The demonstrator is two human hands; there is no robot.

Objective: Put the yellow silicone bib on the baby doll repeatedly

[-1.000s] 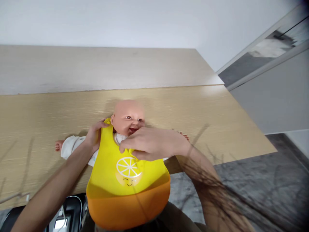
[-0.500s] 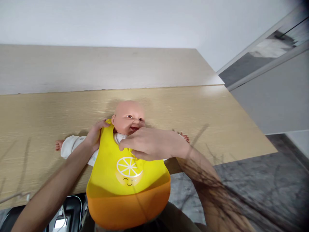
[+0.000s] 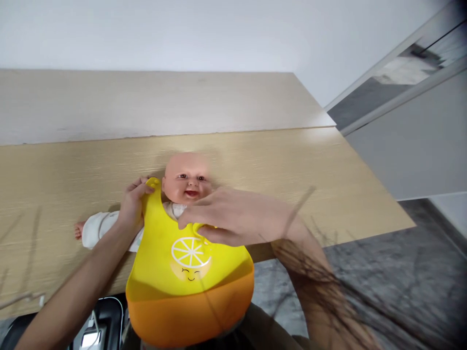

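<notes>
A bald baby doll (image 3: pixel 188 175) in white clothes lies face up on the table. Over its chest is a yellow bib (image 3: pixel 160 262) with a lemon-slice print and an orange pocket that hangs past the table edge. My left hand (image 3: pixel 133 201) pinches the bib's left neck strap near its tip, beside the doll's head. In front of the doll's neck, my right hand (image 3: pixel 229 216) is closed on the other strap, whose yellow end curls under the fingers. The doll's far arm is hidden behind my right hand.
The pale wooden table (image 3: pixel 292 170) meets a raised board (image 3: pixel 182 102) along the wall. An open black case (image 3: pixel 109 316) with a small device and white cable sits below the front edge at left. Grey floor shows at right.
My left hand has shifted slightly left with its strap end, away from the doll's head. The doll's head has turned to face more upward. My right hand stays closed near its neck.
</notes>
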